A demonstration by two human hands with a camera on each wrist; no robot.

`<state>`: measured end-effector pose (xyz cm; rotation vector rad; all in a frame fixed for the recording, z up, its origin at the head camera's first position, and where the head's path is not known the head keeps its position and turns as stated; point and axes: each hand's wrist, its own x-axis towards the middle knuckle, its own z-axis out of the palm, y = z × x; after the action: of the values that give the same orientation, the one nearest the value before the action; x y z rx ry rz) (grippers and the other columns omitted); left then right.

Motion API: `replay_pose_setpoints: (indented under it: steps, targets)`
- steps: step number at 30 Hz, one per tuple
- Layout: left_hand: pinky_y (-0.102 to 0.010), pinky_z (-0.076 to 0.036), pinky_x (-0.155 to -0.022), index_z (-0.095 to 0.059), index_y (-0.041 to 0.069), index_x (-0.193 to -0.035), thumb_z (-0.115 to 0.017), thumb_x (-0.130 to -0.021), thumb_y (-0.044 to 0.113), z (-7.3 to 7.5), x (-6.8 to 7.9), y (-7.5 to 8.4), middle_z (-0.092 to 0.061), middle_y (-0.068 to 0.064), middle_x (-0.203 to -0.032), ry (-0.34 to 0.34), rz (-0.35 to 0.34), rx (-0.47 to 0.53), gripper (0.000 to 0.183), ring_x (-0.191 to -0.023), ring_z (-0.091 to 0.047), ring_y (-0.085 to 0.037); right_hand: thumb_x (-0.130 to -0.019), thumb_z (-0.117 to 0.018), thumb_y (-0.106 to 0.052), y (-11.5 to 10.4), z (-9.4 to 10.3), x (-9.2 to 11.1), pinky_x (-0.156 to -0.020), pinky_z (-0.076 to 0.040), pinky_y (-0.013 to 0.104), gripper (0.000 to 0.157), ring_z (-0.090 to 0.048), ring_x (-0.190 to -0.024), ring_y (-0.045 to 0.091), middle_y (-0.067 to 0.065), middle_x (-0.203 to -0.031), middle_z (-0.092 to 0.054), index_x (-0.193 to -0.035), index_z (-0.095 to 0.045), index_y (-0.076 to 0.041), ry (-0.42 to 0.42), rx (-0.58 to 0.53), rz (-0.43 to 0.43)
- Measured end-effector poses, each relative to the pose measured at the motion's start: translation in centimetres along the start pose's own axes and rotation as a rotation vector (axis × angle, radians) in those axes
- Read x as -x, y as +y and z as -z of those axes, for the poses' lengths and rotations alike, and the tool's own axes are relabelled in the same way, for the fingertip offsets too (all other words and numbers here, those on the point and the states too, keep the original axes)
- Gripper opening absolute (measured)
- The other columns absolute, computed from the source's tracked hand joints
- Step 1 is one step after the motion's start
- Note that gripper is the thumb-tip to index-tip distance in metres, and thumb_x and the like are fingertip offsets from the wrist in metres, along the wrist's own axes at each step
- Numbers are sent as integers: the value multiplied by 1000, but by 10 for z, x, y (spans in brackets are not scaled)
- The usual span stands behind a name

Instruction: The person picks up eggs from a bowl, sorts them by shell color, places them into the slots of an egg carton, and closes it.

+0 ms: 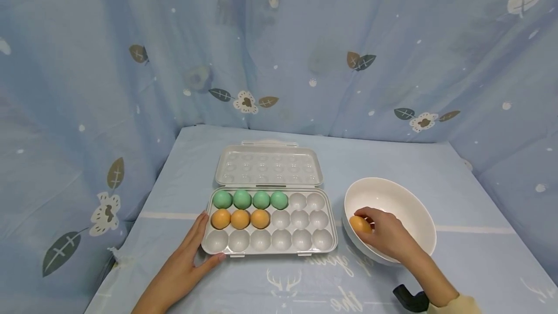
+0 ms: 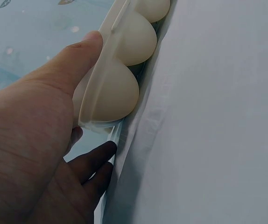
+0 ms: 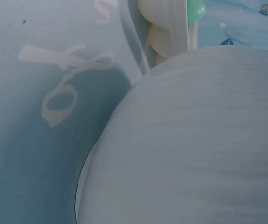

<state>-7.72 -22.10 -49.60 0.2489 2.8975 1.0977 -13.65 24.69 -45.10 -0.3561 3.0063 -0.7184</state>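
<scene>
A white plastic egg box (image 1: 281, 240) lies with its lid (image 1: 269, 164) folded back. Several green balls (image 1: 241, 199) fill part of its back row, and three orange balls (image 1: 240, 219) sit in the middle row. My left hand (image 1: 185, 263) rests at the box's front left corner, fingers along the left side and thumb touching the front edge. In the left wrist view, the thumb (image 2: 80, 58) lies against the rim. My right hand (image 1: 385, 231) pinches an orange ball (image 1: 360, 224) at the left inner side of a white bowl (image 1: 418, 224).
The table is covered by a pale blue cloth (image 1: 170, 236) with printed white lettering. A patterned blue curtain (image 1: 296, 52) hangs behind and at the sides. A black curved object (image 1: 410, 299) shows near the right wrist. The bowl's outer wall (image 3: 194, 140) fills much of the right wrist view.
</scene>
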Motion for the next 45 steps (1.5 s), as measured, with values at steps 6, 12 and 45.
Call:
replay_pose_setpoints:
  steps: [6,12,45]
  targets:
    - [-67,-33,-115,-11,18,-168,-67,-93,62,-1,0,0,-13,-14,-173,8,-12,-5,103,-153,-26,-44,-84,-84,-16,-2,1,0,-80,-60,40,34,-69,-89,17,0,-103,-74,-116,-72,-10,48,8,0]
    - [-67,-34,-115,-12,16,-167,-67,-93,62,0,0,1,-14,-16,-172,7,-8,-1,104,-153,-27,-44,-82,-87,-14,-4,5,0,-83,-62,44,42,-72,-93,23,7,-112,-73,-119,-70,-5,138,-35,20]
    - [-67,-34,-115,-10,16,-168,-66,-93,64,-1,-1,-1,-13,-16,-173,-5,4,-3,105,-153,-26,-44,-83,-87,-10,-70,-8,-30,-91,-61,38,43,-69,-110,24,5,-115,-70,-120,-66,-7,312,-304,179]
